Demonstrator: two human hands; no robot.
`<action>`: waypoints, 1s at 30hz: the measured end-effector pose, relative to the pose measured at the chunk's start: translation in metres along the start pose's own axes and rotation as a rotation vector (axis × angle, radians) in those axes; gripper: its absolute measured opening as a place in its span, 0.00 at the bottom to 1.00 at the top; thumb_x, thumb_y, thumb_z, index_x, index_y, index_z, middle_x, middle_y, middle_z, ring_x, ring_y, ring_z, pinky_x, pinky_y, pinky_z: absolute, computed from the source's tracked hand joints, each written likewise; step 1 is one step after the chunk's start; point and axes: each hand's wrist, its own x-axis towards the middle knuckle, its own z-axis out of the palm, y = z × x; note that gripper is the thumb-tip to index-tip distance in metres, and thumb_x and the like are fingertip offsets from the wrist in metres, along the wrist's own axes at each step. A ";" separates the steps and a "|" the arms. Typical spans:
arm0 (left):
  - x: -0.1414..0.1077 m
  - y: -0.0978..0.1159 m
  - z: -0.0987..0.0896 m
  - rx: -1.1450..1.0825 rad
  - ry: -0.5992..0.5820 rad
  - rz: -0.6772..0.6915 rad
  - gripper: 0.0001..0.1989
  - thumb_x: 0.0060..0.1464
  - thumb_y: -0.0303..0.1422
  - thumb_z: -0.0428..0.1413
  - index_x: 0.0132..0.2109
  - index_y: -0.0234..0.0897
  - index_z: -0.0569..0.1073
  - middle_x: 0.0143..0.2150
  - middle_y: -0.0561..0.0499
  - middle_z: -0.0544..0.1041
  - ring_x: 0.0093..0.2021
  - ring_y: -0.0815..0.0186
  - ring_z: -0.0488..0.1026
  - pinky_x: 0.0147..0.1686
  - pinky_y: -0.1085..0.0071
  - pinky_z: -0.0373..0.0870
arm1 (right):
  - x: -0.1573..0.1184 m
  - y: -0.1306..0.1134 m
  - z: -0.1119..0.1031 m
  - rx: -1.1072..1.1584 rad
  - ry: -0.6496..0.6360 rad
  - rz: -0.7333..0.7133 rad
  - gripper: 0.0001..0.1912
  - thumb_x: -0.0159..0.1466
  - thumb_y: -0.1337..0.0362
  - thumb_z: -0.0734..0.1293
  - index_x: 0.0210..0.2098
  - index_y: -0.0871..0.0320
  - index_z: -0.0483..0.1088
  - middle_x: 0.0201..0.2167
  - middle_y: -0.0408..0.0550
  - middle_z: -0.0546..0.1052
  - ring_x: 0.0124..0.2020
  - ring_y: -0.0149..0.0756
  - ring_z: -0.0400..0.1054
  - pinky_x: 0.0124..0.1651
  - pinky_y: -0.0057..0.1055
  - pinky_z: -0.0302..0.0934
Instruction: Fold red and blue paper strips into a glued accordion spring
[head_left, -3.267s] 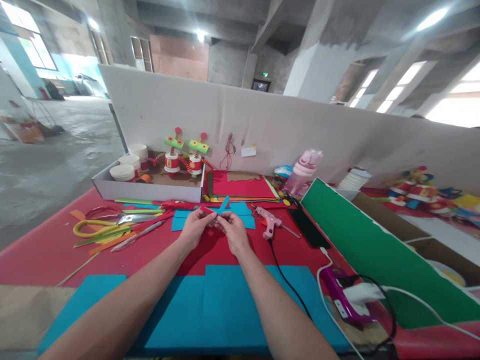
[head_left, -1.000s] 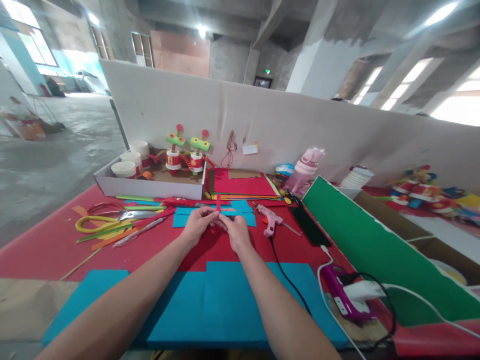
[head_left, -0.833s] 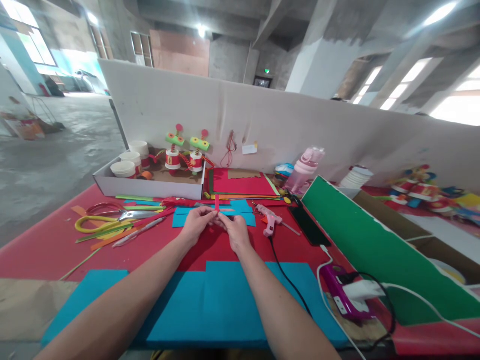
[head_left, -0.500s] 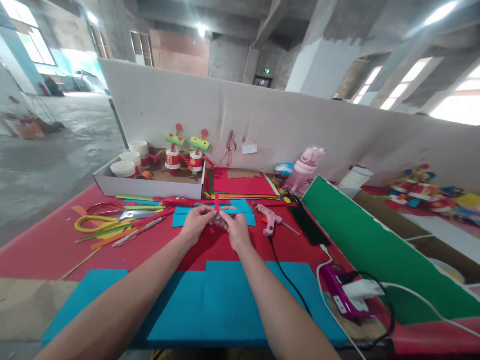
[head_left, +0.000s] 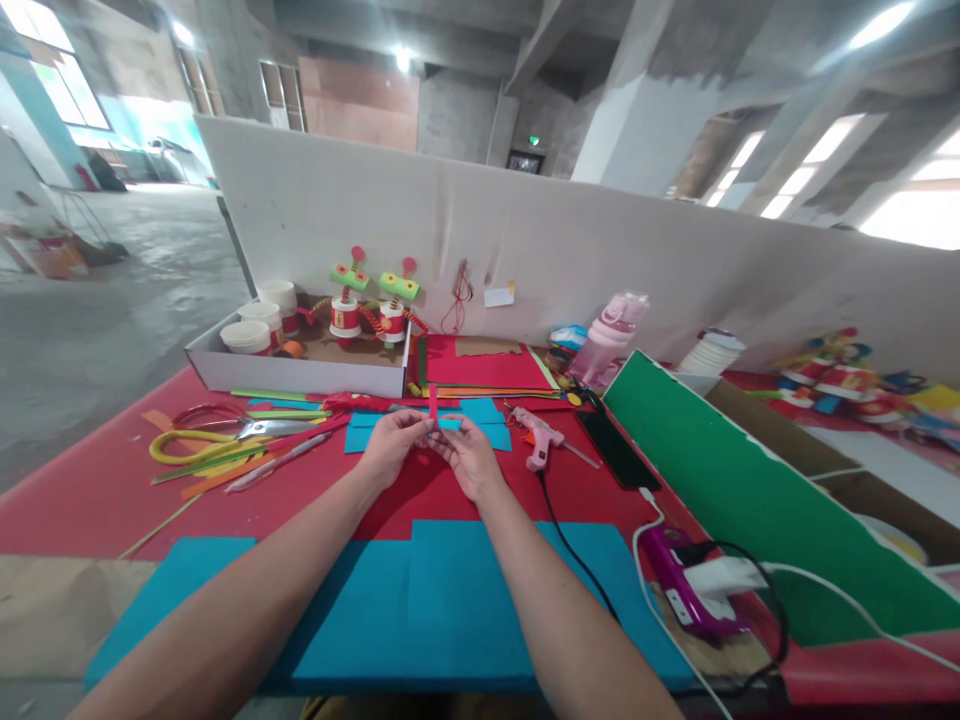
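Note:
My left hand pinches near the base of a narrow red paper strip that stands upright between my hands. Beside it, my right hand has its fingers closed around a small blue paper strip, which lies crosswise at the foot of the red one. Both hands meet at the fingertips, and where the strips join is hidden. Behind them, blue paper pieces lie on the red table cover. Right of my hands rests a pink hot glue gun with a black cord.
Scissors, paper strips and a pen lie at left. A white box holds paper cups and two paper-cup robots. At right are a phone, a purple power strip and a green board. Blue sheets cover the front edge.
My right thumb has moved back and the fingers have shifted slightly, so more of the blue strip shows. The red strip stays upright in nearly the same place.

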 end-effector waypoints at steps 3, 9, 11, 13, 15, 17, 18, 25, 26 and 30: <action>0.000 -0.001 0.000 0.011 0.016 0.008 0.13 0.35 0.34 0.67 0.28 0.32 0.75 0.21 0.52 0.73 0.21 0.73 0.66 0.23 0.75 0.61 | -0.001 -0.001 0.001 -0.021 -0.002 0.003 0.17 0.44 0.59 0.78 0.29 0.57 0.71 0.22 0.39 0.75 0.26 0.30 0.71 0.38 0.31 0.70; 0.001 -0.004 -0.002 0.025 0.012 -0.006 0.15 0.33 0.33 0.68 0.31 0.32 0.76 0.20 0.53 0.73 0.22 0.71 0.68 0.24 0.74 0.64 | 0.000 0.000 0.001 -0.071 0.016 -0.015 0.18 0.43 0.59 0.78 0.29 0.58 0.71 0.22 0.40 0.75 0.26 0.31 0.72 0.37 0.31 0.71; 0.001 -0.005 -0.003 0.023 0.010 -0.005 0.16 0.33 0.33 0.68 0.32 0.31 0.77 0.20 0.52 0.73 0.22 0.70 0.69 0.25 0.74 0.64 | 0.000 0.000 0.001 -0.097 0.027 -0.017 0.18 0.44 0.59 0.78 0.30 0.58 0.71 0.24 0.41 0.76 0.27 0.31 0.72 0.37 0.31 0.71; 0.001 -0.006 -0.003 0.017 0.007 -0.008 0.16 0.33 0.34 0.68 0.32 0.31 0.77 0.21 0.52 0.74 0.22 0.70 0.69 0.25 0.73 0.64 | 0.000 0.001 0.001 -0.125 0.044 -0.024 0.18 0.45 0.59 0.77 0.31 0.59 0.72 0.25 0.41 0.76 0.27 0.30 0.72 0.36 0.29 0.70; 0.001 -0.006 -0.004 0.010 0.001 -0.017 0.15 0.34 0.35 0.68 0.31 0.31 0.77 0.22 0.51 0.74 0.22 0.70 0.69 0.24 0.73 0.64 | 0.001 0.001 0.000 -0.156 0.058 -0.048 0.16 0.46 0.60 0.76 0.32 0.59 0.73 0.25 0.41 0.76 0.27 0.29 0.71 0.36 0.28 0.70; 0.001 -0.006 -0.004 0.003 -0.006 -0.020 0.15 0.34 0.35 0.68 0.31 0.31 0.77 0.22 0.51 0.74 0.22 0.70 0.69 0.24 0.73 0.64 | 0.002 0.002 0.000 -0.196 0.066 -0.079 0.15 0.47 0.60 0.75 0.31 0.59 0.73 0.25 0.41 0.76 0.27 0.29 0.71 0.35 0.28 0.70; 0.001 -0.007 -0.003 -0.001 -0.007 -0.018 0.14 0.34 0.34 0.68 0.30 0.32 0.77 0.22 0.51 0.74 0.22 0.70 0.68 0.24 0.73 0.64 | 0.002 0.002 0.000 -0.216 0.070 -0.096 0.15 0.47 0.59 0.75 0.31 0.59 0.73 0.25 0.41 0.76 0.26 0.29 0.71 0.34 0.28 0.70; 0.001 -0.005 0.000 -0.076 -0.054 0.017 0.10 0.36 0.31 0.66 0.29 0.32 0.75 0.22 0.52 0.74 0.23 0.71 0.69 0.27 0.74 0.64 | 0.004 0.003 -0.001 -0.254 0.124 -0.150 0.14 0.48 0.59 0.74 0.30 0.59 0.71 0.23 0.42 0.76 0.26 0.31 0.72 0.36 0.31 0.70; 0.000 -0.004 0.001 -0.076 -0.080 0.015 0.10 0.36 0.30 0.66 0.29 0.32 0.75 0.23 0.51 0.75 0.24 0.71 0.69 0.27 0.74 0.64 | 0.005 0.003 -0.001 -0.240 0.137 -0.147 0.14 0.48 0.59 0.74 0.31 0.59 0.71 0.22 0.41 0.76 0.25 0.31 0.72 0.36 0.31 0.70; -0.001 -0.006 0.001 -0.038 -0.080 -0.003 0.11 0.38 0.33 0.66 0.28 0.32 0.74 0.24 0.50 0.75 0.24 0.71 0.69 0.26 0.75 0.64 | 0.005 0.004 0.000 -0.188 0.141 -0.125 0.15 0.47 0.59 0.74 0.30 0.59 0.70 0.22 0.41 0.75 0.24 0.31 0.71 0.34 0.30 0.70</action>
